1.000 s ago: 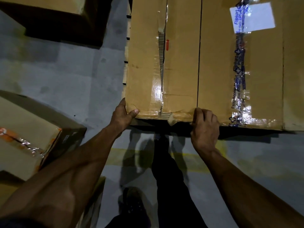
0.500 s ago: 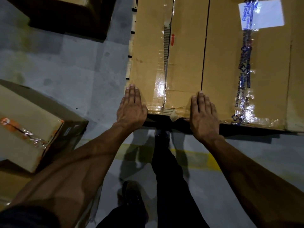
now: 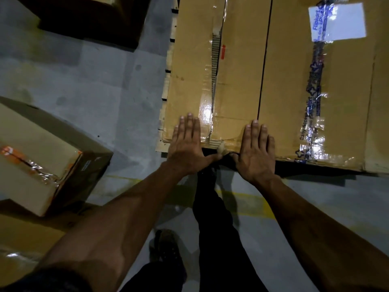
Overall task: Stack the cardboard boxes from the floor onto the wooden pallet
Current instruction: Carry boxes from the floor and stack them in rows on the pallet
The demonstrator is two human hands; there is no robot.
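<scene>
A large brown cardboard box [image 3: 237,66] with shiny clear tape lies on the wooden pallet [image 3: 166,98], whose slatted edge shows along the box's left side. My left hand [image 3: 187,144] lies flat with straight fingers on the box's near left corner. My right hand [image 3: 255,150] lies flat on the near edge, close to the seam with a second box [image 3: 341,91] that carries a white label and blue printed tape. Both palms press on the top face.
A smaller box [image 3: 31,157] with orange tape sits on the grey floor at the left, another carton [image 3: 23,234] below it. A dark box [image 3: 90,20] stands at the top left. My dark-trousered leg and shoe are beneath my arms. A yellow line crosses the floor.
Both hands let go of the box's near edge and moved up onto its top, now lying flat with straight fingers. The view has shifted slightly closer.
</scene>
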